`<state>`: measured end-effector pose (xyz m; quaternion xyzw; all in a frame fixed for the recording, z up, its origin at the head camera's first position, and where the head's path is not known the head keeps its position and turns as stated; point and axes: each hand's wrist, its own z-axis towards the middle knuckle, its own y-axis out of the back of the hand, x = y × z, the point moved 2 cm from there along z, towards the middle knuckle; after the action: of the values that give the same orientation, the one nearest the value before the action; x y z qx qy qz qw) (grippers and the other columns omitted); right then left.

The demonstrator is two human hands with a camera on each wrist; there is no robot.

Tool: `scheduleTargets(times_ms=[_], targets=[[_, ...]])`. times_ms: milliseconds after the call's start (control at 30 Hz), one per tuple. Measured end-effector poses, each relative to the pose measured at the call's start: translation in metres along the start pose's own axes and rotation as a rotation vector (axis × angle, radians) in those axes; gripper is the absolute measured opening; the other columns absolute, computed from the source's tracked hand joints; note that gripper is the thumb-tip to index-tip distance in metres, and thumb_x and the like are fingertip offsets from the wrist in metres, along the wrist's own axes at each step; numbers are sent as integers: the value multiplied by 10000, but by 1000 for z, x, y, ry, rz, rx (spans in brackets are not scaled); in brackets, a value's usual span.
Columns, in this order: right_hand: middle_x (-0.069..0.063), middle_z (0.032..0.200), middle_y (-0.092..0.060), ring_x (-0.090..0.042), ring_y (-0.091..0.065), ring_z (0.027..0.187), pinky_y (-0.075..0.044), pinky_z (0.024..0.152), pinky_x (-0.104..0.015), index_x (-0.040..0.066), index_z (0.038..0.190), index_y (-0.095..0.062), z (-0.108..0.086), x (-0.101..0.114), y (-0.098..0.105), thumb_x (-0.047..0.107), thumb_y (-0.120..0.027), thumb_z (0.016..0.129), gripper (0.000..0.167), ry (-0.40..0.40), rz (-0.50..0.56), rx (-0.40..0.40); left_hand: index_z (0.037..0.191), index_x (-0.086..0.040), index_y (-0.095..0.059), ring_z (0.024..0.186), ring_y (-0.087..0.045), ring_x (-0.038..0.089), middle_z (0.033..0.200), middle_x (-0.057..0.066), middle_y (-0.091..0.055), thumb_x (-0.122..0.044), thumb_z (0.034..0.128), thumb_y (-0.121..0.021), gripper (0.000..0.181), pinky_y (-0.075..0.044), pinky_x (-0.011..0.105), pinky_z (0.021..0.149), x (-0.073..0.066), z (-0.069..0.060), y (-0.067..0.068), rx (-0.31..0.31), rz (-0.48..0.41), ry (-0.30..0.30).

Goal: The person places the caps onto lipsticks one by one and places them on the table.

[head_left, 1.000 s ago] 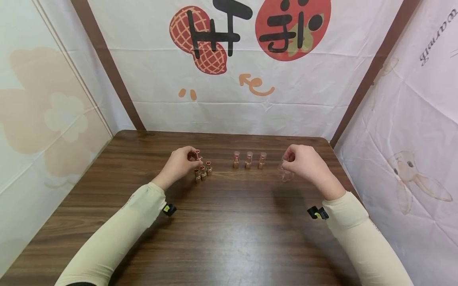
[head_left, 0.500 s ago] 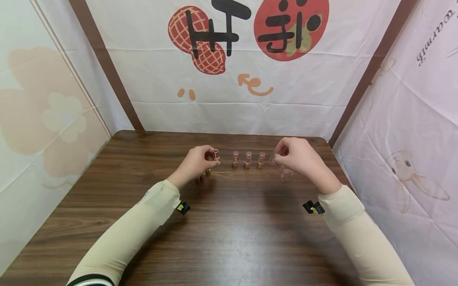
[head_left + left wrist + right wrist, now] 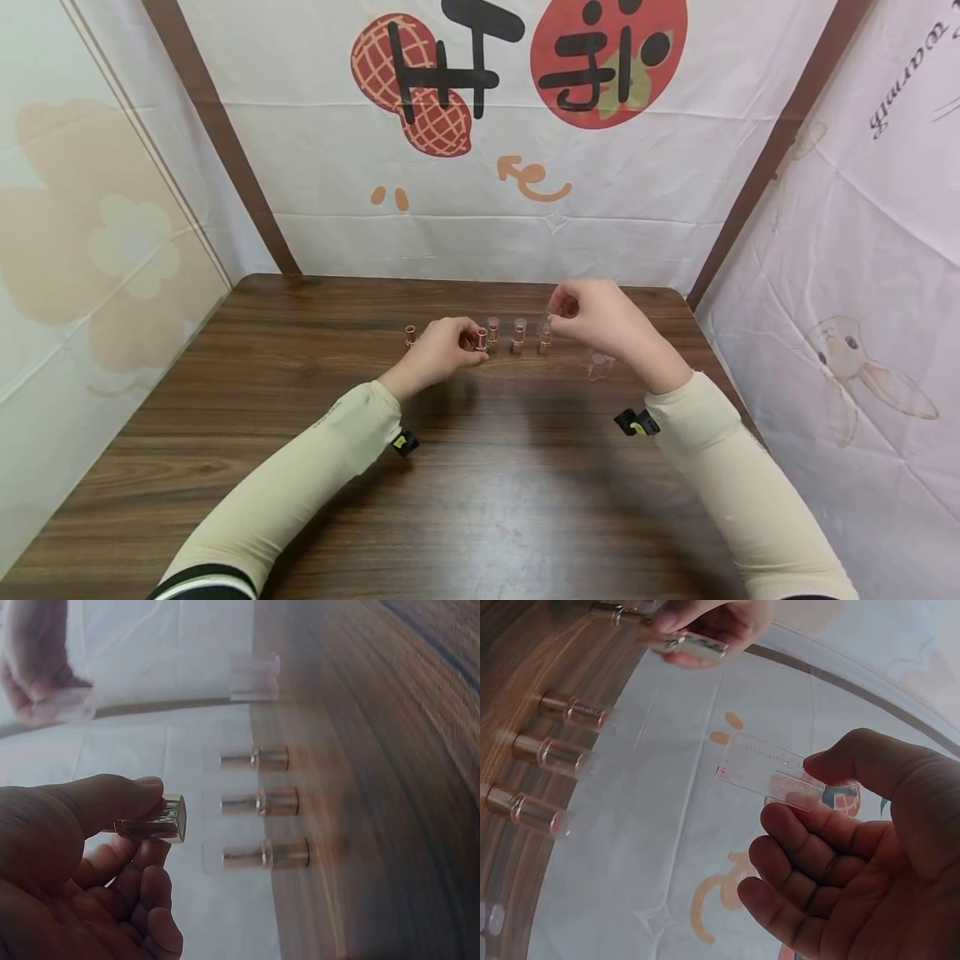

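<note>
The left hand (image 3: 442, 354) pinches an uncapped gold lipstick tube (image 3: 482, 339) between thumb and fingers; in the left wrist view the gold tube (image 3: 159, 820) lies nearly level in that picture. Between thumb and index finger the right hand (image 3: 603, 325) holds a clear plastic cap (image 3: 761, 769), raised above the tabletop. Three gold lipsticks with clear caps stand in a row between the hands: a left one (image 3: 492, 333), a middle one (image 3: 518, 337) and a right one (image 3: 544, 342), the last partly behind the right hand's cap.
A loose clear cap (image 3: 600, 365) stands on the wooden table (image 3: 480, 500) to the right of the row; others may be beside it. One uncapped lipstick (image 3: 410, 335) shows left of the left hand, which may hide more. A printed cloth (image 3: 480, 242) hangs behind the table.
The left hand has carried its lipstick rightward from the left group to the row. The right hand has lifted a clear cap from the loose ones and moved left with it.
</note>
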<state>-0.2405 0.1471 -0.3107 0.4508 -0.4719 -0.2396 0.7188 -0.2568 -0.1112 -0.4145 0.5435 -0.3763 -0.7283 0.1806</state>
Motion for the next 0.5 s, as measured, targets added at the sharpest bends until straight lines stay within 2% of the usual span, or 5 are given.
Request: scheduleTargets(times_ms=[233, 500], targets=[[34, 874, -691, -154, -632, 794, -525, 727, -342, 183, 957, -681, 8, 19, -1, 221, -696, 904, 67, 67, -2, 19, 1015, -115, -697, 796, -623, 125, 888, -7, -687, -238, 857, -839, 245, -517, 298, 733, -7, 4, -14, 31, 18, -12], [45, 861, -688, -132, -639, 803, -531, 747, -331, 178, 943, -688, 15, 32, -9, 198, -724, 896, 63, 123, -9, 49, 986, -113, -693, 781, -626, 117, 873, -18, -690, -204, 851, -844, 222, -519, 298, 728, -15, 7, -22, 47, -4, -33]])
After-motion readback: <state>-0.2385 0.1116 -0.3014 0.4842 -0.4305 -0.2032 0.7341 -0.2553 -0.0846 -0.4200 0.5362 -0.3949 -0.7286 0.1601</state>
